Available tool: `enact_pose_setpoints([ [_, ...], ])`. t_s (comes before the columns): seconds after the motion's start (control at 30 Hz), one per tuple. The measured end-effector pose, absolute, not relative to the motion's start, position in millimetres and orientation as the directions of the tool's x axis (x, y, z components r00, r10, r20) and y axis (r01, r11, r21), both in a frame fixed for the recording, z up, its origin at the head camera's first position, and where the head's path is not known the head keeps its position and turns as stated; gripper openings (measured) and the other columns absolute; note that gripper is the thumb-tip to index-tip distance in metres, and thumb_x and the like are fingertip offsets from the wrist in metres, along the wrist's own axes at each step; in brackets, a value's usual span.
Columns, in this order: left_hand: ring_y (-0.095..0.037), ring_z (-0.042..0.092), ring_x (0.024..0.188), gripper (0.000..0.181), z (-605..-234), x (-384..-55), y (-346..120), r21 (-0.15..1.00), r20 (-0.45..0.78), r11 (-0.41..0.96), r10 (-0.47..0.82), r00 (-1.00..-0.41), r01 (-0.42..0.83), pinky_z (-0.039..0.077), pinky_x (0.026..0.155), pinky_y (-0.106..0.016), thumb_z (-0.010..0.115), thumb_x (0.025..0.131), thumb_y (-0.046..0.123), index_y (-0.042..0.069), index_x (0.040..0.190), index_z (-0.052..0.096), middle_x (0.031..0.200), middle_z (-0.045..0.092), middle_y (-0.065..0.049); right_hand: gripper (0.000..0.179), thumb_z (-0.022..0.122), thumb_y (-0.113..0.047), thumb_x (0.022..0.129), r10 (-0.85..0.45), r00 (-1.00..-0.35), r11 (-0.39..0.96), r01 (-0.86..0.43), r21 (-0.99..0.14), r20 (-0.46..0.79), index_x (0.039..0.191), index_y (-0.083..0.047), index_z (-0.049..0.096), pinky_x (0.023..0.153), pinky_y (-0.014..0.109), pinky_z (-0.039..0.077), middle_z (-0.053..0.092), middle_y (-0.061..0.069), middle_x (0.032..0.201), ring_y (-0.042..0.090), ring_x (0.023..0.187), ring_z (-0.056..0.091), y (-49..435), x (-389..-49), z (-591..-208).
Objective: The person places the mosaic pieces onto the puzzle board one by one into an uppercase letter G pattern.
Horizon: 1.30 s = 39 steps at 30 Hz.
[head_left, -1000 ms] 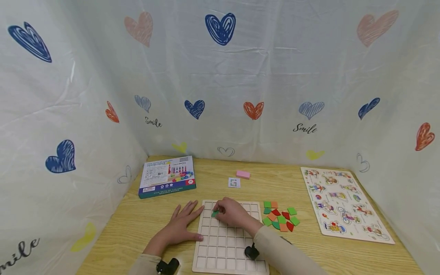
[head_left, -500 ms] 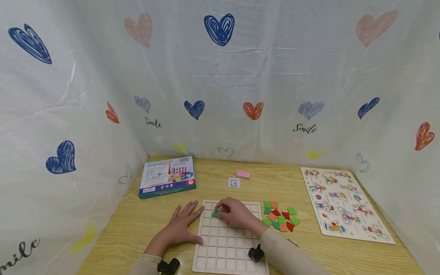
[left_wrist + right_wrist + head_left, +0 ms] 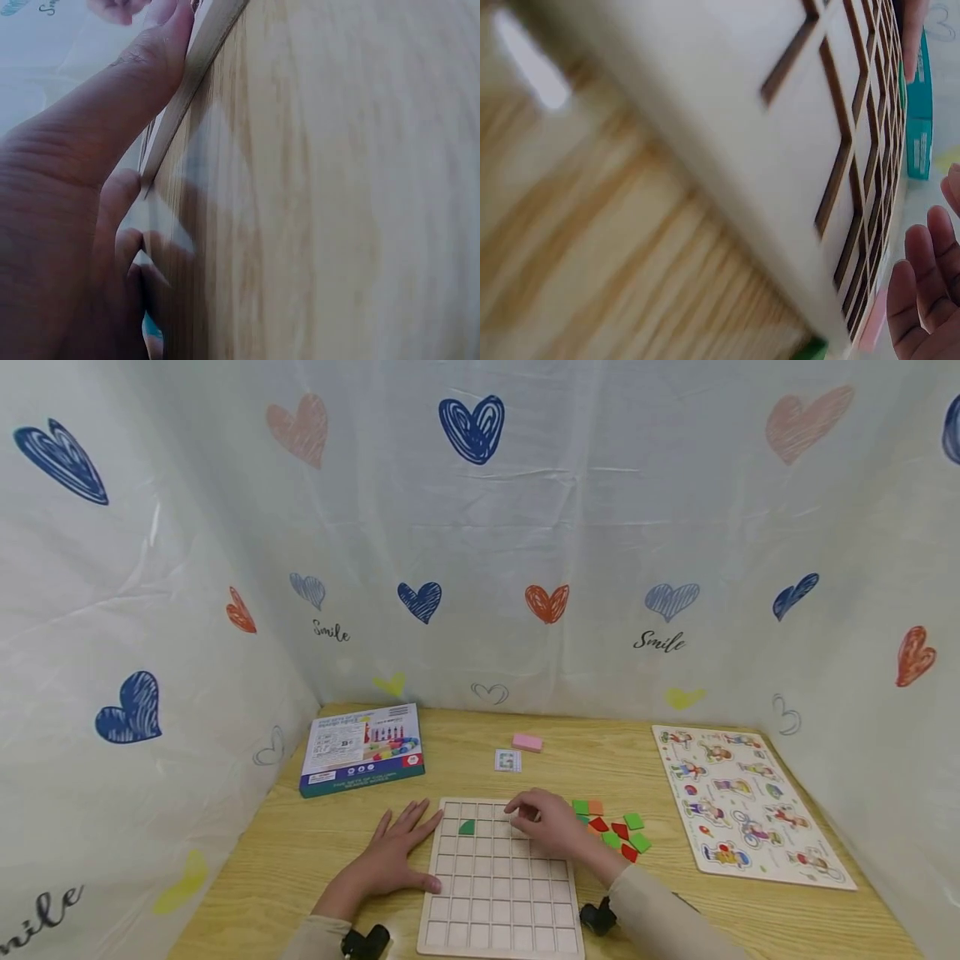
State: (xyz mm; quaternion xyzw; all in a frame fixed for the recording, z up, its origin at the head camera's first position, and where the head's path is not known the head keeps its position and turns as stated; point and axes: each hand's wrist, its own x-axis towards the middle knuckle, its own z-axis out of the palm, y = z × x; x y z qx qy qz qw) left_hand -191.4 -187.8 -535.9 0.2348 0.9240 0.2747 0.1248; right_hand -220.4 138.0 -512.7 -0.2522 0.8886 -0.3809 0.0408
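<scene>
A: In front of you hangs a white backdrop sheet (image 3: 570,502) printed with hearts and the word "Smile". Beneath it is a wooden table (image 3: 247,893), and flat on that, close to you, lies a pale grid board (image 3: 498,888).

B: Take the grid board as your landmark. Well to its right is a picture puzzle board (image 3: 780,856) showing small figures. Beyond its upper left corner lies a flat box (image 3: 363,748).

A: How are your hands?

B: Your left hand (image 3: 386,858) is spread wide at the grid board's left side, free of any hold, with the thumb tip resting on the board's edge. Your right hand (image 3: 551,822) is released, fingers loosely bent, thumb and forefinger apart, over the grid board's upper right part. Whether it touches the surface, you cannot tell from here.

A: Now the small things. Beyond the grid board's top edge lie a pink block (image 3: 527,742) and, slightly nearer to you, a printed card (image 3: 507,760).

B: Just right of the grid board, partly behind your right hand, are loose tiles (image 3: 619,832) in green, orange and red. One green quarter-round piece (image 3: 467,827) sits in the board's second row from the top, second column from the left.
</scene>
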Motion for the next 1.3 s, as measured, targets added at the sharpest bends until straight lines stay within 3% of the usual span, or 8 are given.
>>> enact_pose_setpoints([
  [0.23,-0.037,0.004,0.156,0.109,-536,-192,-188,0.571,-0.125,0.748,0.486,-0.865,0.338,-0.007,0.121,-0.063,0.079,0.075,0.066,0.022,0.162,0.031,0.170,0.013,-0.012,0.017,0.067,-0.017,0.100,-0.403,-0.911,0.608,-0.338,-0.719,0.088,0.115,-0.012,0.073,0.067,0.026,0.051,0.060,-0.008,0.092,0.009,0.081,0.056,169,-215,-505],
  [0.5,-0.045,0.003,0.154,0.110,-523,-190,-183,0.546,-0.130,0.765,0.480,-0.868,0.341,-0.003,0.119,-0.068,0.082,0.073,0.063,0.017,0.161,0.033,0.169,0.013,-0.017,0.017,0.069,-0.013,0.098,-0.346,-0.928,0.642,-0.340,-0.687,0.136,0.114,-0.010,0.073,0.071,0.028,0.053,0.061,-0.008,0.091,0.008,0.082,0.059,202,-213,-508],
  [0.73,-0.043,0.006,0.155,0.108,-519,-195,-181,0.521,-0.146,0.780,0.482,-0.864,0.347,-0.003,0.121,-0.067,0.081,0.074,0.062,0.016,0.160,0.035,0.169,0.016,-0.015,0.018,0.069,-0.014,0.098,-0.300,-0.947,0.669,-0.294,-0.683,0.115,0.115,-0.012,0.072,0.072,0.028,0.054,0.063,-0.006,0.094,0.009,0.083,0.059,222,-217,-512],
  [1.1,-0.042,0.005,0.155,0.109,-523,-207,-176,0.537,-0.137,0.769,0.485,-0.864,0.347,-0.001,0.122,-0.063,0.081,0.075,0.062,0.016,0.161,0.033,0.169,0.015,-0.016,0.020,0.073,-0.006,0.093,-0.246,-0.960,0.718,-0.271,-0.640,0.131,0.113,-0.008,0.074,0.089,0.048,0.056,0.069,0.005,0.106,0.026,0.100,0.065,236,-227,-518],
  [1.3,-0.042,0.006,0.155,0.109,-527,-213,-177,0.536,-0.108,0.756,0.504,-0.857,0.376,0.000,0.122,-0.064,0.080,0.076,0.062,0.015,0.161,0.032,0.169,0.016,-0.015,0.024,0.073,-0.005,0.092,-0.254,-0.962,0.731,-0.262,-0.630,0.105,0.116,-0.008,0.075,0.092,0.051,0.054,0.070,0.005,0.110,0.030,0.105,0.065,238,-235,-521],
])
